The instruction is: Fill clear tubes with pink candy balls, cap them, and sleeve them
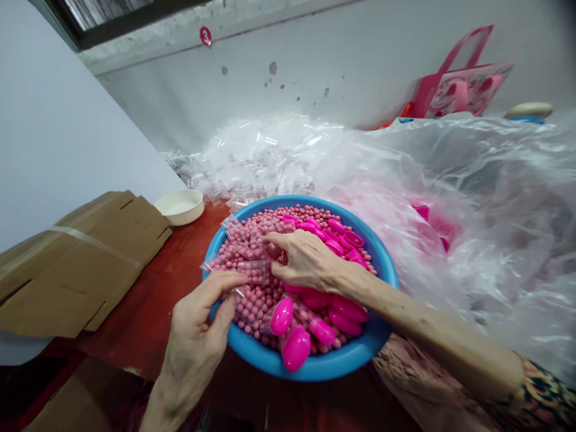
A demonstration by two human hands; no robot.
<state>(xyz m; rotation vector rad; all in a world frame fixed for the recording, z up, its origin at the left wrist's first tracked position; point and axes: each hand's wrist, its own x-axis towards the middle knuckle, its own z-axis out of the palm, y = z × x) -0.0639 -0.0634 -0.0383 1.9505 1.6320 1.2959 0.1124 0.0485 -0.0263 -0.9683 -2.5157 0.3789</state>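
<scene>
Red tabletop, pale wall behind it with flaked patches. Clear bead-filled tube lies inside the blue basin, left of its centre, resting on loose pink beads. Left hand: index fingertip at the tube's left end, thumb a little below; cannot tell whether the two are clamped on it. Right hand reaches across from the right, fingers bent, tips by the tube's other end; grip likewise cannot be told. Hands near each other, not touching. On the near side of the right wrist, glossy magenta caps, some seated on tubes of beads. Beyond the wrist, further magenta pieces, some hollow side up. Outside the basin: white dish behind left, folded cardboard farther left, pale strip across it. Heap of clear plastic pieces between basin and wall. To the right, crumpled clear sheeting, pink showing through; pink bag above it. Patterned sleeve on the right arm.
</scene>
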